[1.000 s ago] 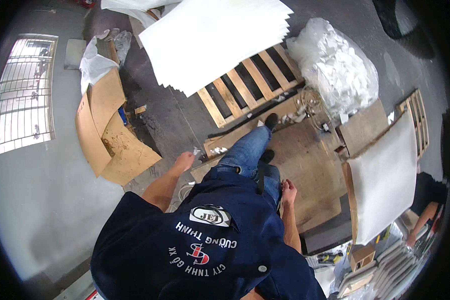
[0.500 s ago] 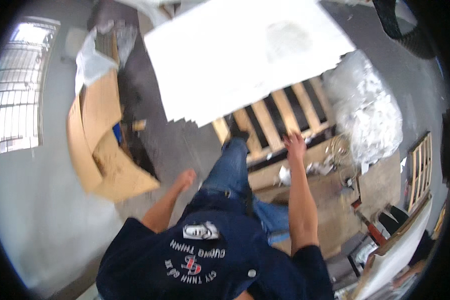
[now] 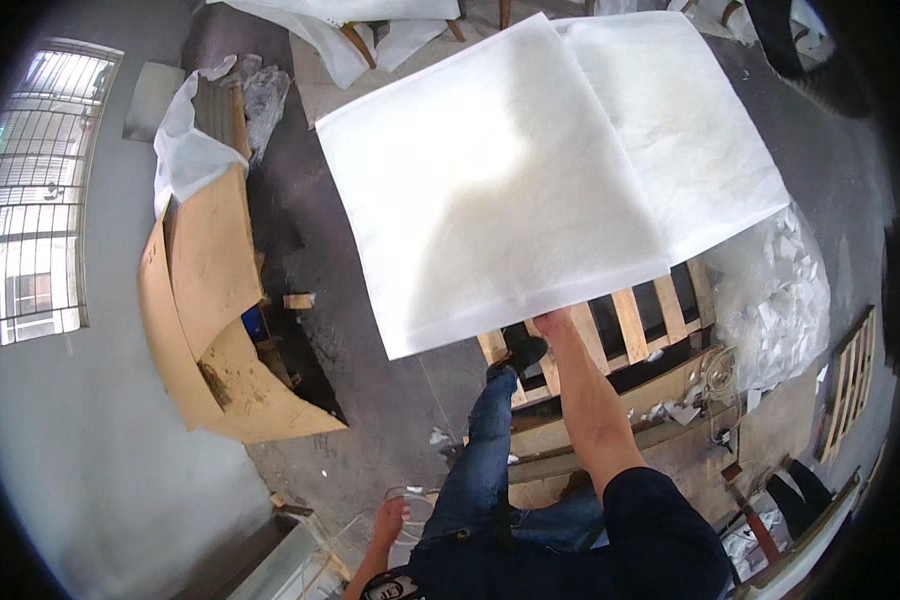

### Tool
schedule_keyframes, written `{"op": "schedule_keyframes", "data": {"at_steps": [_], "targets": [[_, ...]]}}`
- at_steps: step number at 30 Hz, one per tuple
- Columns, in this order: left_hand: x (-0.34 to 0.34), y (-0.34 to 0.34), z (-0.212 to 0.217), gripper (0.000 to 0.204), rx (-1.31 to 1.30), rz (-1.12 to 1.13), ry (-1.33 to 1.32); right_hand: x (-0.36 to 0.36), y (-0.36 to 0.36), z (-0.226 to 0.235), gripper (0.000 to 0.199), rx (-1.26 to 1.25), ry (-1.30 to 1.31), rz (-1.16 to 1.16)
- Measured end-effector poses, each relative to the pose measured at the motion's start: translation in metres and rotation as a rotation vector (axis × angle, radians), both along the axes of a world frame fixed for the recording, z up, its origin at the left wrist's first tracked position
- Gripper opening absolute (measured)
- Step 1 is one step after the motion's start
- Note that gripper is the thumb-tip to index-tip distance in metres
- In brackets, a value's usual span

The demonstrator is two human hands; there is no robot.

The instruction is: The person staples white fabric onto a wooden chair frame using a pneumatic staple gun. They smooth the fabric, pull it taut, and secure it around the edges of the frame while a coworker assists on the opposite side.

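Note:
A large white foam sheet (image 3: pixel 490 170) lies slanted over more white sheeting (image 3: pixel 690 130), its near edge overhanging toward me. My right hand (image 3: pixel 555 322) reaches forward and is closed on that near edge; the fingertips are hidden by the sheet. Under the white sheets shows a slatted wooden pallet (image 3: pixel 625 325). My left hand (image 3: pixel 392 518) hangs low at my left side with its fingers curled and nothing visible in it, apart from the sheets.
Bent cardboard (image 3: pixel 210 290) leans along the left wall. Beyond the pallet's right side bulges a clear plastic bag (image 3: pixel 775 300) of white scraps. A coiled hose (image 3: pixel 720 375) lies by the pallet, and a small slatted pallet (image 3: pixel 848 385) stands far right.
My right hand has gone from empty above the pallet to holding the sheet's near edge. The top sheet now lies askew over the others. My left hand sits lower in view.

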State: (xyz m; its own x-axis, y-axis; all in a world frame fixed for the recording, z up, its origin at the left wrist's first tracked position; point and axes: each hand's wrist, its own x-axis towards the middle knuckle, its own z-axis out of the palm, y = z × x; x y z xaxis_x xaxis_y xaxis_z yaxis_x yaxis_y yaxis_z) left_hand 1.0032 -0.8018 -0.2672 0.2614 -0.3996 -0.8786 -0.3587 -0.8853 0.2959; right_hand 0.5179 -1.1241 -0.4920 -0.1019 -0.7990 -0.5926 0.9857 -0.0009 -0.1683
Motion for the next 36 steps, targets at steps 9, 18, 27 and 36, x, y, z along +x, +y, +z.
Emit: {"op": "schedule_keyframes", "data": {"at_steps": [9,18,27,36], "targets": [[-0.007,-0.025,-0.02,0.045,-0.044,-0.11,0.067,-0.006,-0.042,0.02,0.04,-0.083,0.146,0.146],[0.011,-0.204,0.061,0.031,-1.029,-0.443,0.016,-0.028,-0.103,0.097,0.04,-0.224,0.709,0.236],[-0.215,-0.349,0.24,0.068,-1.042,-0.067,0.378,-0.086,0.116,0.422,0.042,-0.042,1.167,-0.069],[-0.471,-0.097,0.213,0.076,-0.106,-0.342,0.982,-0.189,0.512,0.61,0.05,-0.259,2.717,0.143]]}}
